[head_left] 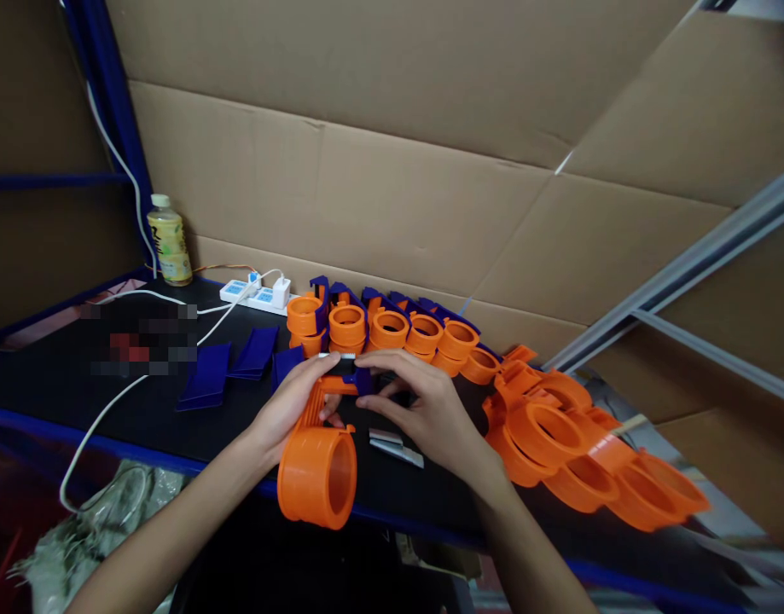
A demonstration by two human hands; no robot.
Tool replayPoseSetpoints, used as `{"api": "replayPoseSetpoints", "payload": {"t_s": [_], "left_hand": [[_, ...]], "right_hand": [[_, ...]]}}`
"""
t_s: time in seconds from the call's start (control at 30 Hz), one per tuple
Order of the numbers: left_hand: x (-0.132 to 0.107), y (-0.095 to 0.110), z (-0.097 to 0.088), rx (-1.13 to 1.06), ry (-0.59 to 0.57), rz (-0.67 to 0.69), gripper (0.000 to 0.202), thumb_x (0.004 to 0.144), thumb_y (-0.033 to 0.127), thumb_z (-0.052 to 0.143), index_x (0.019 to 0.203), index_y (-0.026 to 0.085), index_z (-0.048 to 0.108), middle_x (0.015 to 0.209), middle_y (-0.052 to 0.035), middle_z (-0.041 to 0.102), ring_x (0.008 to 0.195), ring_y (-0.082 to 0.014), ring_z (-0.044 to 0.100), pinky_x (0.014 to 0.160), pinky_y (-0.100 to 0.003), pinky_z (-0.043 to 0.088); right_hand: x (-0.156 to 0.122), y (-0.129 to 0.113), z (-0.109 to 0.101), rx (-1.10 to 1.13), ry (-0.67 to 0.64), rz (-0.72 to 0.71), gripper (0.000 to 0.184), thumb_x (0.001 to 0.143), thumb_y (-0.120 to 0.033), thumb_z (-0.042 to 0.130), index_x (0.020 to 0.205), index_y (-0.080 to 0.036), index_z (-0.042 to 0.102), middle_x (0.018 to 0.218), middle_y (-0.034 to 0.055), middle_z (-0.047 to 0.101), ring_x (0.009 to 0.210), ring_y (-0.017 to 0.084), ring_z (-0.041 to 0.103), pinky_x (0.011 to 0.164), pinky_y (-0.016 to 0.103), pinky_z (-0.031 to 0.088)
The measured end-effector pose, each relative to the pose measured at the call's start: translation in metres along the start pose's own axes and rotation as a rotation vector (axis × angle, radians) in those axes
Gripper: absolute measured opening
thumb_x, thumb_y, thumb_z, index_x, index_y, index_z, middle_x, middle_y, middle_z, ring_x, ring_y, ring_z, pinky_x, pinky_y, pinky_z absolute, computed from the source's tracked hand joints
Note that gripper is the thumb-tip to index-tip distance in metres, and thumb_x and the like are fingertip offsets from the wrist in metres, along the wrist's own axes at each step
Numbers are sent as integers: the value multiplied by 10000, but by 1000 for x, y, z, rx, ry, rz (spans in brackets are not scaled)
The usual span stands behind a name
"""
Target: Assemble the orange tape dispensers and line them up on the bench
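An orange tape dispenser is held over the table's front edge, its round hub hanging lowest. My left hand is closed around its handle, with the thumb near a toothed metal blade at the head. My right hand grips the dark blue piece at the head's right side between thumb and fingers. Some fingertips are hidden behind the parts. Below my right hand, a few silvery metal strips lie on the black tabletop.
Orange dispensers with blue parts stand in a row at the back. More orange dispensers are piled on the right. Blue plates lie left, near a power strip, white cables and a drink bottle. Cardboard walls enclose the bench.
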State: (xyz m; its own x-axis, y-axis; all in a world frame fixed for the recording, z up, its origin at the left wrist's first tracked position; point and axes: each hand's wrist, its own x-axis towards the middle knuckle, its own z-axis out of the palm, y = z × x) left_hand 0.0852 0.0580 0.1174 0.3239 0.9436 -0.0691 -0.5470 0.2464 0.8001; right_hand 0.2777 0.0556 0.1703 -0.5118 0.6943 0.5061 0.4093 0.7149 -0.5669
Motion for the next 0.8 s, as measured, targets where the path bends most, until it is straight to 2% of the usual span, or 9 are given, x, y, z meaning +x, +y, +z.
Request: {"api": "replayPoseSetpoints", "payload": {"t_s": [0.13,0.3,0.4,0.57,0.7,0.8], "left_hand": [[-1,1,-1,14,18,2,303,877,470,683,941,193,578,477,61,509,365,-75,413,508,-256,560],[-6,7,-1,45,-16,-17,294,889,473,668,916,204,555,456,53,514,356,-78,413,438,-195,478],[-10,10,0,50,-16,-21,280,899,469,650,903,209,545,441,46,516,350,-80,401,412,-174,434],[-15,13,1,58,-48,-57,253,905,450,610,896,207,539,441,49,503,356,-80,389,425,-182,449],[-20,16,2,52,-99,-28,144,853,300,616,939,204,552,490,58,508,393,-75,395,448,-183,471],[-23,15,5,84,-81,-26,210,782,189,654,961,212,546,541,76,510,424,-68,404,513,-224,538]], "right_hand": [[-3,4,12,46,110,25,379,846,-241,788,1209,-260,681,1136,31,734,933,166,733,763,268,647],[-5,6,17,80,114,37,390,840,-250,794,1217,-267,694,1125,31,746,845,155,748,714,269,651],[-6,7,17,91,134,-9,377,836,-237,798,1201,-256,707,1136,44,745,921,178,743,735,286,655],[-9,6,16,-1,135,-75,380,828,-219,809,1196,-238,714,1189,70,738,996,194,727,776,295,643],[-12,5,15,-61,152,-151,402,827,-204,809,1213,-238,701,1215,80,728,1069,205,713,838,310,631],[-14,3,15,-117,162,-219,403,832,-185,802,1216,-244,695,1247,87,713,1110,209,703,947,348,599]]}}
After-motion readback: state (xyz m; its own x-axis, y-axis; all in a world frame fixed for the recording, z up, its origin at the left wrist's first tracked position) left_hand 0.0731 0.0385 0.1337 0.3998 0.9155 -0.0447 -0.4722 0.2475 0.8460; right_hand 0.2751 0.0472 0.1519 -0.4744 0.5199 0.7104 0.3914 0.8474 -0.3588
